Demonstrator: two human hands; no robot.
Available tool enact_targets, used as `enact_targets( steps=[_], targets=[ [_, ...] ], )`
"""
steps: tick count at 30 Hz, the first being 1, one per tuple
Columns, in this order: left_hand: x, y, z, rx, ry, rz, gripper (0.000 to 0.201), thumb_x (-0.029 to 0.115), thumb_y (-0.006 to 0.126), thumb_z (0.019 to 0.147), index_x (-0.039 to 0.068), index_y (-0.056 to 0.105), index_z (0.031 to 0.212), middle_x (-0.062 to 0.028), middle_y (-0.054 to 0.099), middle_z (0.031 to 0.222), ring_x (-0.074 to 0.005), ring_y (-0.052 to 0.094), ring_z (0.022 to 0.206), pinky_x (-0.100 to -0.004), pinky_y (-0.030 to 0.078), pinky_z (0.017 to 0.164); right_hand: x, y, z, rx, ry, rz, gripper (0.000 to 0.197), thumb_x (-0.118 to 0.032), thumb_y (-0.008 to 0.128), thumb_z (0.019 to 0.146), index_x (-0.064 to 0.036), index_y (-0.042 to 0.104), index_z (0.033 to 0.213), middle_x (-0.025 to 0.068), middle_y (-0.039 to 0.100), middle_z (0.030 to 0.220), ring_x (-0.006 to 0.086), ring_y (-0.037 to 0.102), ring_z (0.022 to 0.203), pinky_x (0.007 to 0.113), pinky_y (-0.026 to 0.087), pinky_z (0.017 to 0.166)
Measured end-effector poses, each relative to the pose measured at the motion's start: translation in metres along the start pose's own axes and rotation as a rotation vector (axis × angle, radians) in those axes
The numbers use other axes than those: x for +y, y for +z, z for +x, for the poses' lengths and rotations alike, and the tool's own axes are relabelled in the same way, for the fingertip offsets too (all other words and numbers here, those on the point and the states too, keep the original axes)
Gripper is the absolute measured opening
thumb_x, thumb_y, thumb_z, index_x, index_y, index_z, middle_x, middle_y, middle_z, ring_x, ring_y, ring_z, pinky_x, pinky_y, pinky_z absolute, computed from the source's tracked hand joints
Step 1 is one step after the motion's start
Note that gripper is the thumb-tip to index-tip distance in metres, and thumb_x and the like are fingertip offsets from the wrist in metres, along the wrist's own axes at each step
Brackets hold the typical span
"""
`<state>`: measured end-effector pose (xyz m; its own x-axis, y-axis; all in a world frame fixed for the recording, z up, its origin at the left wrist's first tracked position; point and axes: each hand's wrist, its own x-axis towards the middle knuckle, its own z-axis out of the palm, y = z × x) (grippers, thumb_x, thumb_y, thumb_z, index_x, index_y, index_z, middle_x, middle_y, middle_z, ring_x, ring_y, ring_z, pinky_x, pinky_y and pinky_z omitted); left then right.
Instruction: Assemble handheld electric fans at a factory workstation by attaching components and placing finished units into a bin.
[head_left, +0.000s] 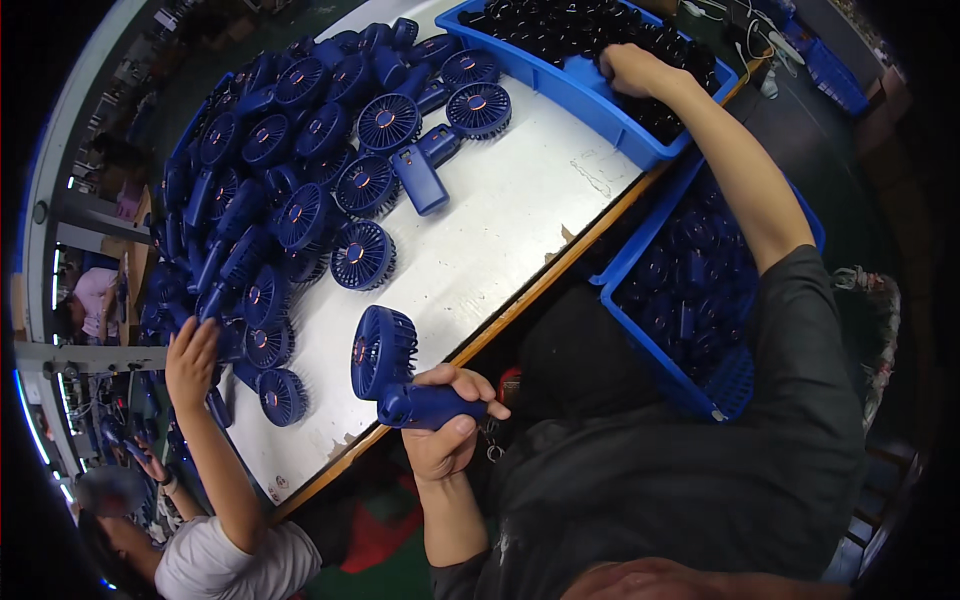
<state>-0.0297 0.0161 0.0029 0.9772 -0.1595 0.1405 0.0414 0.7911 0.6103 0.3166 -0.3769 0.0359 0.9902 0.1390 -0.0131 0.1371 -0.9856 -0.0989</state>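
Note:
My left hand [445,425] is closed around the handle of a dark blue handheld fan [382,352]. The fan is held just over the table's near edge, its round grille at the upper left. My right arm stretches to the far right, where my right hand [635,72] dips into a blue bin [560,85] of small black parts [540,35]. The fingers of that hand are curled down, their tips hidden, so anything in them cannot be made out. A patch of brighter blue [585,72] shows beside the fingers.
Many dark blue fans [300,215] are heaped on the white table [490,225], left and far. A second blue crate [640,335] holding dark blue items stands below the table's wooden edge [520,300]. At left, a co-worker's hand [192,365] touches the heap.

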Motion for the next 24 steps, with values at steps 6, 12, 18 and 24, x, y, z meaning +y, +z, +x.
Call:
enact_targets(
  steps=[6,12,18,24],
  targets=[
    [0.002,-0.01,0.002,0.066,-0.039,0.222,0.029,-0.006,0.068,0.08,-0.004,0.058,0.107,-0.0193,0.057,0.102,-0.0306,0.062,0.098,-0.0454,0.062,0.077,0.017,0.012,-0.001,0.177,-0.094,-0.004,0.024,0.0,0.063,0.073,-0.0014,0.067,0.097,0.0206,0.069,0.098,0.037,0.066,0.095,0.043,0.053,0.083],
    [0.004,0.002,0.009,0.357,-0.234,0.619,0.024,-0.004,0.067,0.086,-0.006,0.057,0.107,-0.0149,0.067,0.093,-0.0203,0.068,0.082,-0.0332,0.061,0.071,0.012,0.011,-0.009,0.295,-0.11,0.019,0.014,0.003,0.059,0.076,0.0013,0.057,0.09,0.02,0.061,0.096,0.0379,0.061,0.096,0.043,0.049,0.084],
    [0.001,-0.001,0.004,0.355,-0.178,0.663,0.025,-0.001,0.067,0.088,-0.007,0.058,0.111,-0.0123,0.066,0.092,-0.0174,0.067,0.079,-0.0295,0.059,0.067,0.017,0.003,-0.009,0.333,-0.083,0.174,0.021,0.005,0.06,0.079,0.001,0.058,0.099,0.0172,0.065,0.091,0.0324,0.064,0.089,0.04,0.05,0.08],
    [-0.011,0.002,0.018,0.459,-0.103,0.688,0.028,0.002,0.069,0.088,-0.006,0.058,0.112,-0.0102,0.065,0.091,-0.0159,0.066,0.08,-0.029,0.059,0.067,-0.161,-0.006,-0.127,0.272,-0.47,0.711,0.024,0.006,0.054,0.084,-0.0023,0.062,0.105,0.0105,0.063,0.096,0.0217,0.062,0.084,0.033,0.051,0.074]
  ],
)
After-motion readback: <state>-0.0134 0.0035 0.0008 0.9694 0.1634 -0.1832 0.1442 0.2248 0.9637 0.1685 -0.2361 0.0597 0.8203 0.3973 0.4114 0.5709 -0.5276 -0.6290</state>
